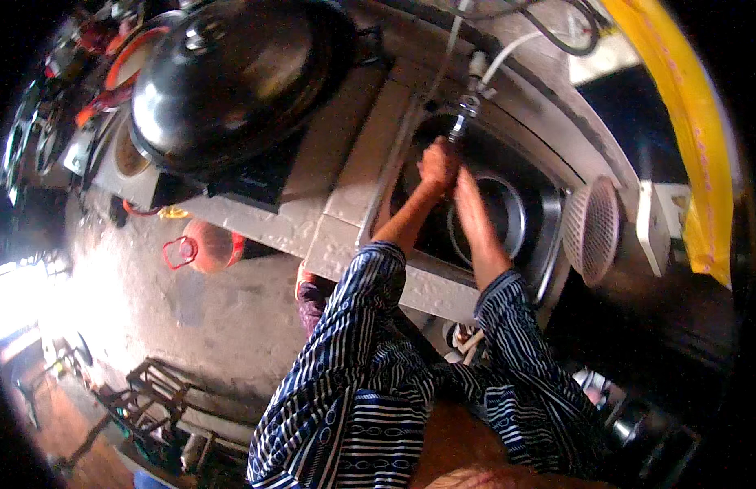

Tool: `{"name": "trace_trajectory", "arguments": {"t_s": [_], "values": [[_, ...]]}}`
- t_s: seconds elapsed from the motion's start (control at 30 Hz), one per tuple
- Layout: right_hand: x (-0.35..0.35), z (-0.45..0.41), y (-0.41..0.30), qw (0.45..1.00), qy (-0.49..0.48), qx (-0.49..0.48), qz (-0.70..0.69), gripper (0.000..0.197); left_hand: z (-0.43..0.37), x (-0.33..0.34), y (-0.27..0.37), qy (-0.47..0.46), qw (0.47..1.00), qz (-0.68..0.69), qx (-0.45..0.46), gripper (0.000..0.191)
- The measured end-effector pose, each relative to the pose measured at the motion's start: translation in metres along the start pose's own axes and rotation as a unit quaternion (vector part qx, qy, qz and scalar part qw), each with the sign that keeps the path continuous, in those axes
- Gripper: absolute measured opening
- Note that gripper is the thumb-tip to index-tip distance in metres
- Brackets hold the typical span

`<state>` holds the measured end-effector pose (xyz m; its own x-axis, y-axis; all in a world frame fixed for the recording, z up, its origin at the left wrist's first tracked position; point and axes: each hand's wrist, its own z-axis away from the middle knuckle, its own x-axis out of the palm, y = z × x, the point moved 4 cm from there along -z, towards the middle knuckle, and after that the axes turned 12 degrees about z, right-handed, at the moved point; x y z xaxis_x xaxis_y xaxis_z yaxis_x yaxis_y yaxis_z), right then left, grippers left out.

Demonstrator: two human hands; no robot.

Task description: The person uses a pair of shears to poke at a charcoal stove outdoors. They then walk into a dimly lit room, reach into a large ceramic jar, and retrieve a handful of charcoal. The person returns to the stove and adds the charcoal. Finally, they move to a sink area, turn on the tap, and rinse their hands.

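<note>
My left hand (439, 166) is right below the spout of a metal tap (466, 113), over a dark sink basin (414, 131). Its fingers look curled, and whether they enclose anything is hidden. Close against it, my right hand (464, 177) is mostly covered by the left one and by shadow, so its fingers do not show. Beneath my right forearm lies a round metal basin (521, 214) in the sink, its rim partly visible.
A large lidded wok (231, 91) stands left of the sink. At the sink's right side, a pink perforated basket (592, 232) leans on edge near a white board (651, 229). A yellow plastic sheet (699, 140) hangs farther right. A red-capped jug (209, 246) is on the floor.
</note>
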<state>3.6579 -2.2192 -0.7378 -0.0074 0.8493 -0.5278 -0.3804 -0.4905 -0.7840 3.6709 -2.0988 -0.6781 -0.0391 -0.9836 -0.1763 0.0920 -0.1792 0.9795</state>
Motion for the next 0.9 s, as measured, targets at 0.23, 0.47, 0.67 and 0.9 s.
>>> {"name": "trace_trajectory", "arguments": {"t_s": [0.23, 0.47, 0.67, 0.9], "values": [[0.014, 0.144, -0.237, 0.811, 0.243, -0.419, 0.328, 0.054, 0.128, -0.105, -0.004, -0.214, 0.925, -0.303, 0.083, 0.032], [0.036, 0.205, -0.333, 0.594, 0.059, -0.569, 0.566, 0.021, 0.194, -0.191, 0.039, -0.203, 0.936, -0.235, 0.165, 0.033], [0.073, 0.226, -0.347, 0.447, -0.044, -0.559, 0.698, 0.007, 0.222, -0.282, 0.049, -0.165, 0.954, -0.138, 0.208, 0.025], [0.152, 0.251, -0.427, 0.457, -0.11, -0.41, 0.781, 0.006, 0.25, -0.455, 0.06, -0.238, 0.934, -0.089, 0.25, 0.026]]}}
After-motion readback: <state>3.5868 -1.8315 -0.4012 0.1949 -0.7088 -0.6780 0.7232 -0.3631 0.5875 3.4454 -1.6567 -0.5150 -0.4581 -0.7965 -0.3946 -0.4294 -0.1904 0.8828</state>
